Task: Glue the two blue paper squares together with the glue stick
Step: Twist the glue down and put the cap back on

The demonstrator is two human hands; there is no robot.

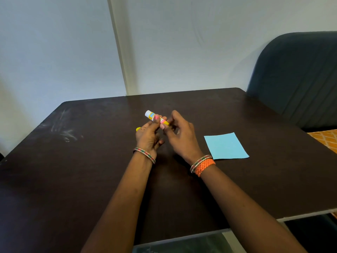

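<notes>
A glue stick (151, 115) with a white tip, yellow label and yellow base is held above the middle of the dark table (91, 170). My left hand (148, 136) grips its barrel between thumb and fingers, and a small yellow piece, perhaps the cap (138, 129), shows at that hand's left edge. My right hand (179, 133) pinches the stick's yellow lower end with its fingertips. One light blue paper square (226, 146) lies flat on the table to the right of my right wrist. A second square is not visible as a separate sheet.
A dark upholstered chair (299, 77) stands beyond the table's right far corner. White walls rise behind the table's far edge. An orange patterned surface (326, 138) shows past the right edge. Pale smudges (62, 128) mark the tabletop at left.
</notes>
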